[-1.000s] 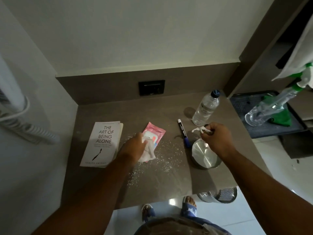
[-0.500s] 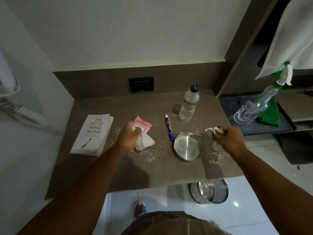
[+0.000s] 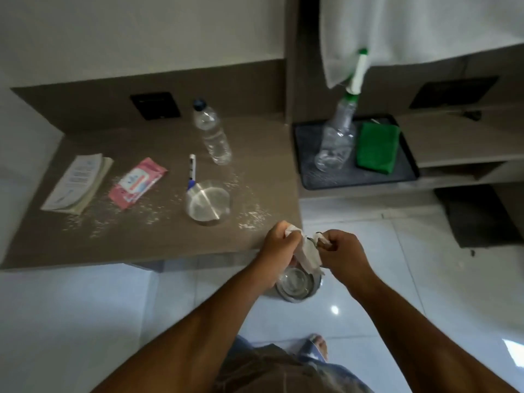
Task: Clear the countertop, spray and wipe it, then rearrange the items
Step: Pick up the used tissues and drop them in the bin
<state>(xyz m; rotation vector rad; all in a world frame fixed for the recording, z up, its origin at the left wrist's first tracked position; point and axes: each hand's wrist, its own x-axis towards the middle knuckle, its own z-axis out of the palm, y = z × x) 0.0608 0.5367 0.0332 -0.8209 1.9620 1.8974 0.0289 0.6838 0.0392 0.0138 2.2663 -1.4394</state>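
My left hand and my right hand meet off the right front corner of the brown countertop, above a metal bin on the floor. The left hand grips a white tissue that hangs between the hands. The right hand is closed on small white scraps. On the counter lie a book, a pink wipes pack, a blue marker, a round steel dish and a water bottle. White crumbs are scattered across the surface.
To the right, a dark tray on a lower shelf holds a clear spray bottle with a green-and-white head and a folded green cloth. A white towel hangs above. A black socket plate sits in the backsplash. Glossy floor tiles lie below.
Both hands have left the countertop and come together over the floor bin. The left hand carried the tissue away from the wipes pack; the view has swung right.
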